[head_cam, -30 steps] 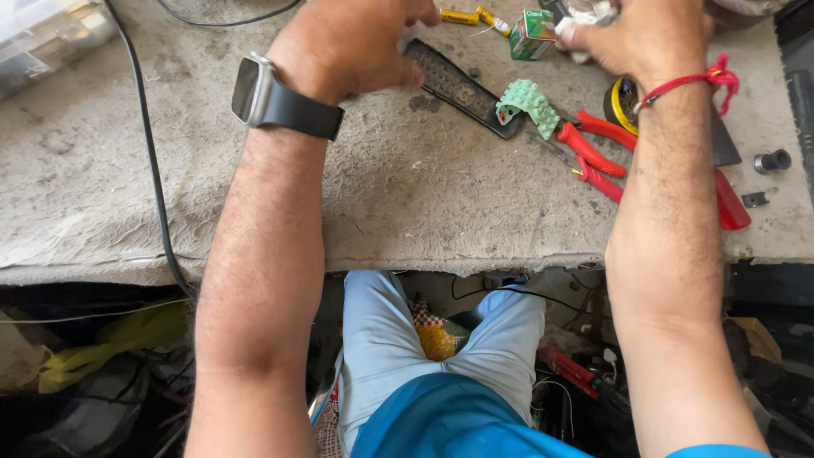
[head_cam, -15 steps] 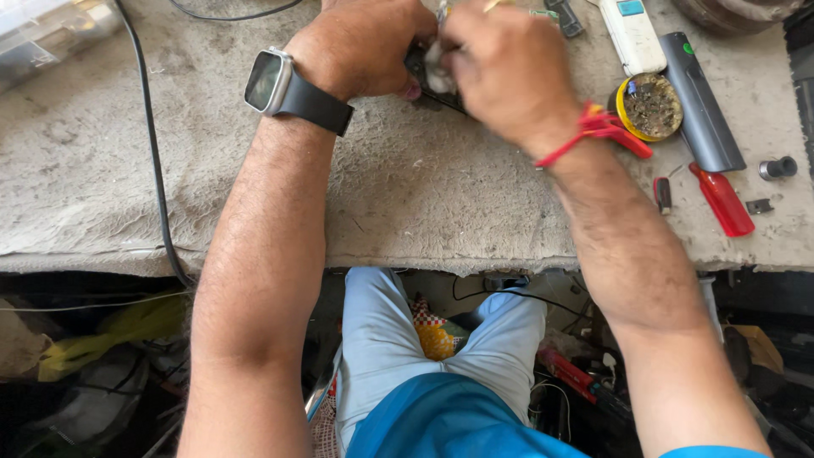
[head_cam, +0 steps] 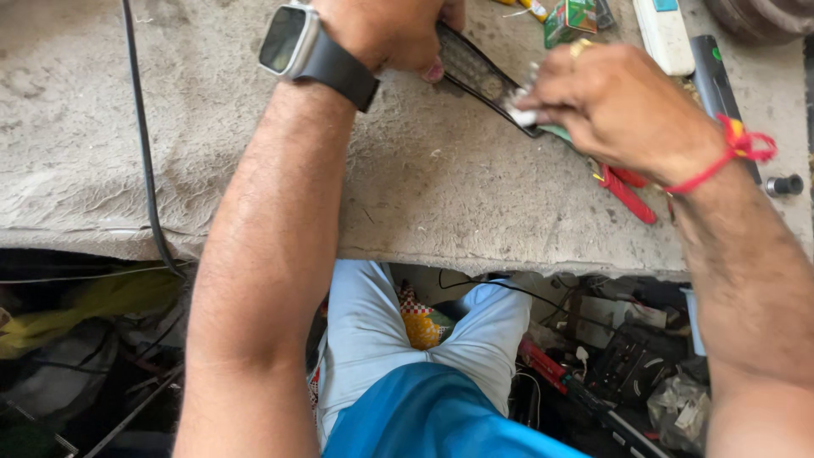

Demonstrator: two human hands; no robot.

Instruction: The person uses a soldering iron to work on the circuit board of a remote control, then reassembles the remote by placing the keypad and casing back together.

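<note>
While the left hand [head_cam: 386,34] is pinning the far-left end of a long black remote [head_cam: 475,72] to the bench [head_cam: 254,170], its fingers curled down over that end, the right hand [head_cam: 623,106] is working at the remote's near-right end, fingers closed on a small white piece [head_cam: 521,117] that is touching the black casing. The remote is lying flat and slantwise on the far middle of the bench, running from the left hand toward the right one.

A watch [head_cam: 292,42] with a dark strap is sitting on the left wrist, and a red thread [head_cam: 738,153] is circling the right wrist. Red-handled pliers [head_cam: 627,191] are lying on the bench just under the right hand, partly hidden by it. A green box [head_cam: 570,19] is standing just beyond the right hand at the far edge, with a white remote [head_cam: 666,30] to its right and a dark bar [head_cam: 721,80] right of that. A small black cylinder [head_cam: 784,184] is lying at the right edge of the bench. A black cable [head_cam: 140,144] is trailing down the left side of the bench and over its near edge. Below the bench, the person's light trousers [head_cam: 373,339] are showing among loose parts and wires.
</note>
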